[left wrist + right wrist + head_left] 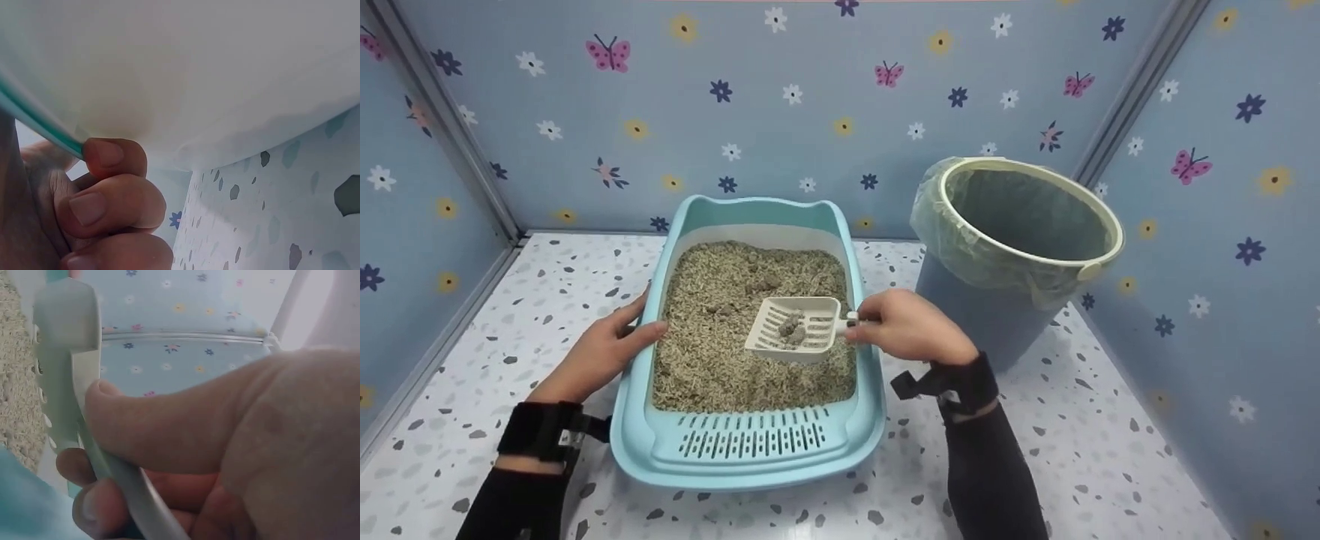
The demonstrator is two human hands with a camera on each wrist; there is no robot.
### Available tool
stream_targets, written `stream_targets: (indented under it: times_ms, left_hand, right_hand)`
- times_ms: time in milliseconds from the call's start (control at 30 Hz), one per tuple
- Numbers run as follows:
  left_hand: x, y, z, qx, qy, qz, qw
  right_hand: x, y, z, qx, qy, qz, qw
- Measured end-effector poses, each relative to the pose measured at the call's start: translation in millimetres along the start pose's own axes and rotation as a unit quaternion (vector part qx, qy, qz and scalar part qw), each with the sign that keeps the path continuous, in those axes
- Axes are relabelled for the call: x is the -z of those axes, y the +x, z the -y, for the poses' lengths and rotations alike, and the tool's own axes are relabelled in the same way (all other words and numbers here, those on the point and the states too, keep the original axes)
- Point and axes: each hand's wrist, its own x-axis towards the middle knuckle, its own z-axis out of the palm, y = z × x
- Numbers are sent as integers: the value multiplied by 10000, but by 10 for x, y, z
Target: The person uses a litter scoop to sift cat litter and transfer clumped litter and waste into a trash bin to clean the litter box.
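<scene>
A light-blue litter box (750, 469) holds grainy tan litter (720, 375). My left hand (604, 352) grips the box's left rim, thumb over the top; in the left wrist view its curled fingers (112, 205) show beneath the rim. My right hand (911, 326) holds a slotted white litter scoop (817, 306) by its handle, above the litter near the box's right side. Several greyish clumps (793, 330) lie in the scoop. From the right wrist view, the thumb and fingers wrap the scoop's handle (149, 500).
Right of the box stands a blue bin (975, 307) lined with a translucent bag (952, 232) under a cream ring (1117, 225). Darker clumps (763, 283) show on the litter's surface. Flower-patterned panels (810, 97) enclose the speckled tabletop (1095, 465) at the back and sides.
</scene>
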Motion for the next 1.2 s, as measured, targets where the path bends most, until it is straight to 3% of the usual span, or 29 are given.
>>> stream_targets:
  times_ms: [100, 300, 467, 633, 933, 1067, 1200]
  left_hand:
    - [-25, 6, 1, 7, -50, 13, 10000]
    - [-76, 3, -23, -44, -65, 89, 9999]
    - [-83, -8, -37, -28, -72, 23, 10000]
    - [-64, -8, -35, -48, -121, 3, 9999]
    - [-42, -16, -5, -53, -97, -77, 9999]
    - [-36, -23, 9, -57, -31, -85, 9999]
    - [-12, -35, 6, -35, 105, -119, 9999]
  right_hand:
    - [40, -76, 0, -186, -41, -39, 9998]
    - [-26, -49, 5, 12, 139, 64, 9999]
    - [29, -106, -3, -172, -26, -27, 9998]
    - [12, -49, 18, 72, 32, 17, 10000]
    - [34, -53, 2, 7, 28, -276, 9996]
    - [105, -90, 17, -13, -40, -337, 9994]
    - [317, -157, 74, -14, -83, -450, 9990]
